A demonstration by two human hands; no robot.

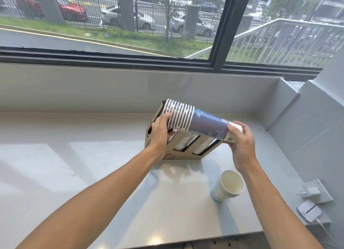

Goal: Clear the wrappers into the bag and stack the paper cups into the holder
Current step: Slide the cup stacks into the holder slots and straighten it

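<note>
Window: wide dark-framed glass window (220, 27) across the top of the view; parked cars, a metal fence and grass show outside.
Counter: pale grey, glossy stone counter (74, 165) below the sill, running to a grey wall on the right.
Holder: brown cardboard cup holder (171, 156) tipped on its lower edge on the counter, leaning back toward the sill; long slots on its face show rows of white cups inside.
Held stack: long nested stack of dark blue paper cups with white rims (193, 123), held nearly level above the holder; rims point left and slightly up, base end right and slightly down.
Left hand: left hand (160, 135) curled around the holder's upper left corner, thumb pressed against the rim end of the held stack; fingers go behind the cardboard, hidden there.
Right hand: right hand (242, 140) wrapped round the base end of the held stack, thumb on top, fingers under it.
Loose cups: short nested stack of white paper cups with a pale blue base (227, 186), lying tilted on the counter near the right forearm, mouth open toward the camera, apart from the holder.
Wall items: small white charger plugged into a wall socket (312, 192), and a white box with a cable (309, 212) just below it, at the right edge.
</note>
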